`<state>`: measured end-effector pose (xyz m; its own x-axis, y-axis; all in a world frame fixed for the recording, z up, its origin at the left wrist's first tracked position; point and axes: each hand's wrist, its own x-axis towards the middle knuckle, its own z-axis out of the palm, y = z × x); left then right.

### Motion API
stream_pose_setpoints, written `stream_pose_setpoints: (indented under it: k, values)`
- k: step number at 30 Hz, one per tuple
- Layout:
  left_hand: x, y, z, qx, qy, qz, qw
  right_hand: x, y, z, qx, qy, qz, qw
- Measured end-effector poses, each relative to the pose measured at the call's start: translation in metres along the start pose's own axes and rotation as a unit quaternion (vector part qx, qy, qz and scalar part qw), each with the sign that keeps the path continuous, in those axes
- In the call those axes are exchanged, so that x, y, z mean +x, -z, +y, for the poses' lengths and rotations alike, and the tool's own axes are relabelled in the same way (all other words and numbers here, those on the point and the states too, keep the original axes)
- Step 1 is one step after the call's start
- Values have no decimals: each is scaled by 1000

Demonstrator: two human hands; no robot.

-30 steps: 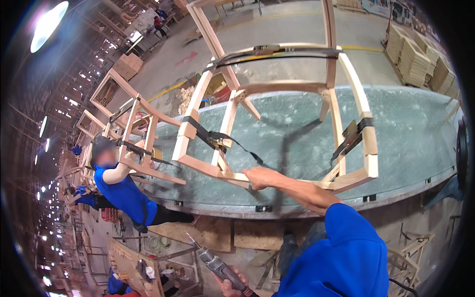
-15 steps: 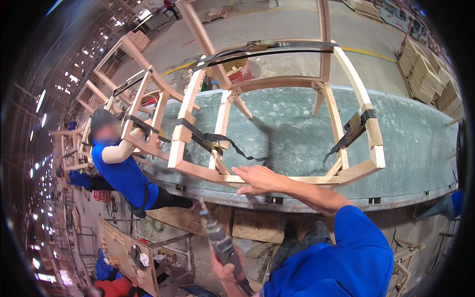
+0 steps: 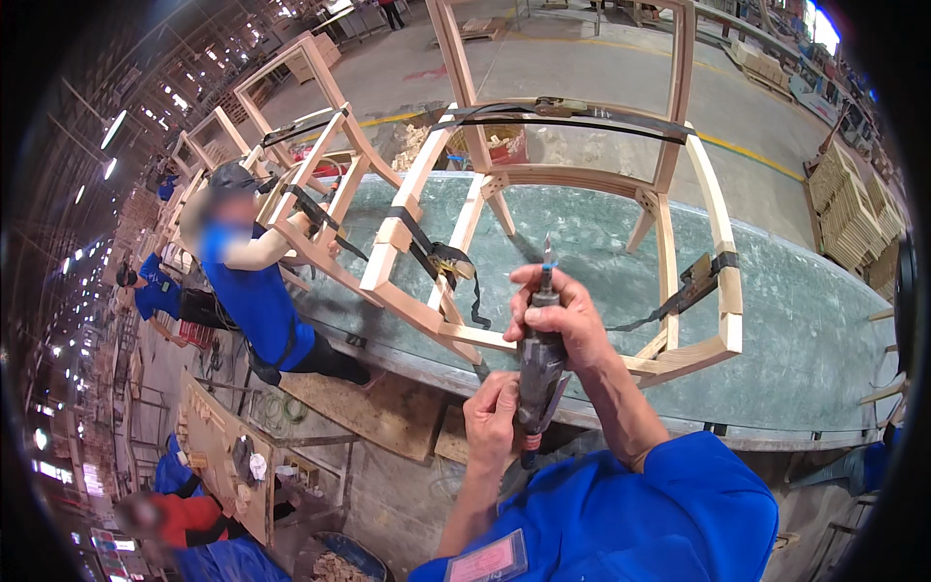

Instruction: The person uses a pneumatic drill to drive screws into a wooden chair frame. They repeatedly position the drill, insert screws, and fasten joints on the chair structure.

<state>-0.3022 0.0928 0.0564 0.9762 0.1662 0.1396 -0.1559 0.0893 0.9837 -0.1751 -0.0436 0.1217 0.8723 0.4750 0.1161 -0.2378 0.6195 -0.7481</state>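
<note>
I hold a slim grey power tool (image 3: 536, 373) upright in front of me, its bit pointing up. My left hand (image 3: 490, 427) grips its lower body. My right hand (image 3: 561, 312) is wrapped around its upper end, just below the bit. Right behind the tool lies a pale wooden chair frame (image 3: 417, 209) on its side on a green-topped table (image 3: 805, 330). Black straps (image 3: 567, 116) with a ratchet buckle (image 3: 448, 260) bind the frame. The near rail of the frame sits just beyond my right hand.
At the left a co-worker in a blue shirt (image 3: 257, 291) holds a second strapped chair frame (image 3: 305, 209). More people in blue and red work lower left by a wooden bench (image 3: 218, 446). Stacks of wooden parts (image 3: 853, 209) stand at the right.
My right hand has left the frame's near rail and closed on the tool. My left hand has raised the tool from low down to in front of the frame.
</note>
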Motion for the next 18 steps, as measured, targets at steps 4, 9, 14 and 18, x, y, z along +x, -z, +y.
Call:
stream_pose_setpoints:
  k: [4,9,14,18]
  values:
    - [9,-6,2,-85,50,-113,989,-6,5,-24,18,33,-2,999]
    - [27,-12,6,-76,87,-199,973,-6,21,-42,8,74,-5,997]
    - [57,-12,16,93,-19,-282,955,-9,23,-43,33,66,-20,997]
    - [66,-8,11,30,122,-315,941,-5,19,-42,15,61,-21,998]
